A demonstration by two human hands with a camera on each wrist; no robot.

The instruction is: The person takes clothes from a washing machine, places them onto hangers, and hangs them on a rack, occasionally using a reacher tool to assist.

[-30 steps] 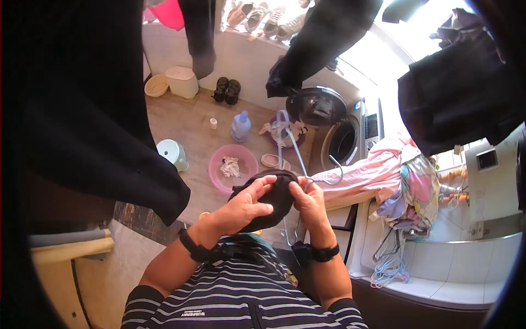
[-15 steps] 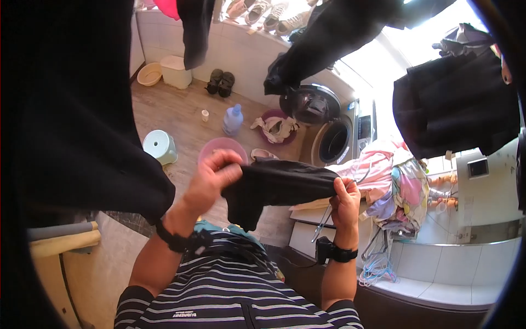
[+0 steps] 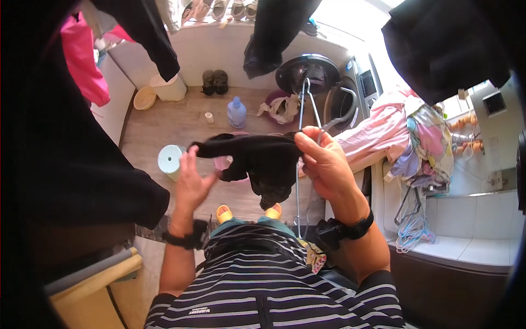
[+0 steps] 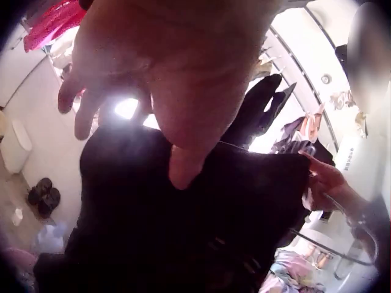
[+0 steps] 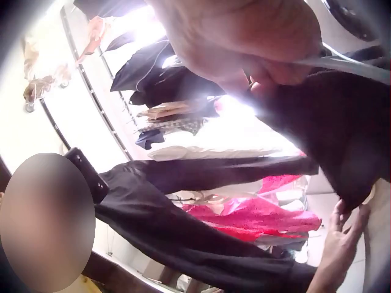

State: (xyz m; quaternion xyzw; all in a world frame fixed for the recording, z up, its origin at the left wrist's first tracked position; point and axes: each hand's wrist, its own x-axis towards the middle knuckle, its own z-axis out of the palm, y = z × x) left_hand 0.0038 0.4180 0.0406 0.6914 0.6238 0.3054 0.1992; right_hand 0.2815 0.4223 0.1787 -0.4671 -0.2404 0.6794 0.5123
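Observation:
A black garment [image 3: 257, 159] hangs in front of my chest, stretched out to the left. My right hand [image 3: 311, 147] grips its right edge together with a thin wire hanger [image 3: 302, 107] that stands upright through the fist. The right wrist view shows the curled fingers [image 5: 269, 43] on the hanger wire [image 5: 345, 64], with the black garment [image 5: 330, 134] below. My left hand [image 3: 192, 164] is open with straight fingers just under the garment's left end. In the left wrist view the left hand [image 4: 153, 91] is spread above the dark garment [image 4: 183, 226].
Dark clothes [image 3: 82, 137] hang close at left and overhead. A washing machine [image 3: 342, 104] and a pile of pink laundry [image 3: 383, 137] lie to the right, with spare hangers [image 3: 411, 225] below. On the floor are a blue bottle [image 3: 236, 112], a pale stool [image 3: 169, 159] and shoes [image 3: 213, 81].
The left hand has let go of the garment and opened beneath its left end. The right hand rose with the hanger, now upright, and the garment hangs from it.

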